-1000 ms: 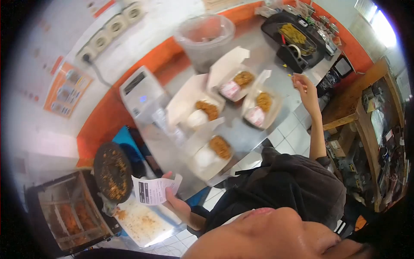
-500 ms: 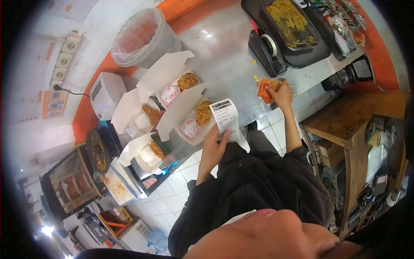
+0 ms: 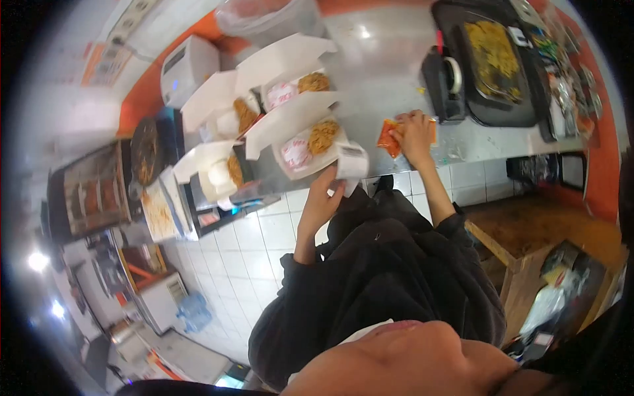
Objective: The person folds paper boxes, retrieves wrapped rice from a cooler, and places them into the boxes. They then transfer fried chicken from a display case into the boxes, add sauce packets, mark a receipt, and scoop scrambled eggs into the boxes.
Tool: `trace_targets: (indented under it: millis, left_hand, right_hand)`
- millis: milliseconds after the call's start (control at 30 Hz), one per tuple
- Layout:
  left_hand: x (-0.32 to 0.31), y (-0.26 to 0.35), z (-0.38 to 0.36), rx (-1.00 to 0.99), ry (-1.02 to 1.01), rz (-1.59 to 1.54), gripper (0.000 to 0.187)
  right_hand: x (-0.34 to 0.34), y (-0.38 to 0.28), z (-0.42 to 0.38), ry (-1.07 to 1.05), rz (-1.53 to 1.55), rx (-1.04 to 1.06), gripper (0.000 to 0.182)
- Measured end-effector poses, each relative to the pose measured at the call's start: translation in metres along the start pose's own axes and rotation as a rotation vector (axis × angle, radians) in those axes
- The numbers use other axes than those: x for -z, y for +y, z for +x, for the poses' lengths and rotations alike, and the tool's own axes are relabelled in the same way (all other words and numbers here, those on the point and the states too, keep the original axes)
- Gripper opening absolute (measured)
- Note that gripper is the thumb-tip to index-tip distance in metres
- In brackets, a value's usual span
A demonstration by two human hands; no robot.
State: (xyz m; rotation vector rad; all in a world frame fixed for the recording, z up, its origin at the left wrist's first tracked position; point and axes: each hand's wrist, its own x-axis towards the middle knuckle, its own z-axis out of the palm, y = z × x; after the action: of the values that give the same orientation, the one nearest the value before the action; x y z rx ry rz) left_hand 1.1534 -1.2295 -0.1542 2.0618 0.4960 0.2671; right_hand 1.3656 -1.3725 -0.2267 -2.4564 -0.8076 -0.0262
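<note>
Head view: right hand (image 3: 415,140) curled over red-orange packets (image 3: 388,140), grip drawn in on them, near the table (image 3: 370,72) edge; packets show both sides of the fingers, long axis hidden. Left hand (image 3: 320,206) farther off, pinching a receipt (image 3: 352,162). Nearest food box (image 3: 279,125) lies left of packets.

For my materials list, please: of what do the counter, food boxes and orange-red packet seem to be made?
The counter looks like satin metal: grey, with blurred glare. The food boxes seem matte paperboard, with folded flaps. The orange-red packet is likely shiny, clear plastic; its contents seem to show through.
</note>
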Motion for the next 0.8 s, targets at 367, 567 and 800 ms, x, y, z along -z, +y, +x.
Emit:
trace_targets:
  millis: [367,567,800]
  left_hand:
    - [0.048,-0.073,-0.05,-0.049,-0.173,0.362,0.01]
    - [0.07,-0.091,-0.05,0.006,-0.177,0.44,0.008]
    - [0.097,-0.101,-0.058,-0.1,-0.189,0.456,0.006]
  right_hand:
    - [0.044,-0.068,-0.001,-0.092,0.211,0.273,0.011]
    - [0.018,-0.142,-0.014,0.092,0.353,0.361,0.011]
    - [-0.06,-0.181,-0.036,-0.033,0.778,0.07,0.008]
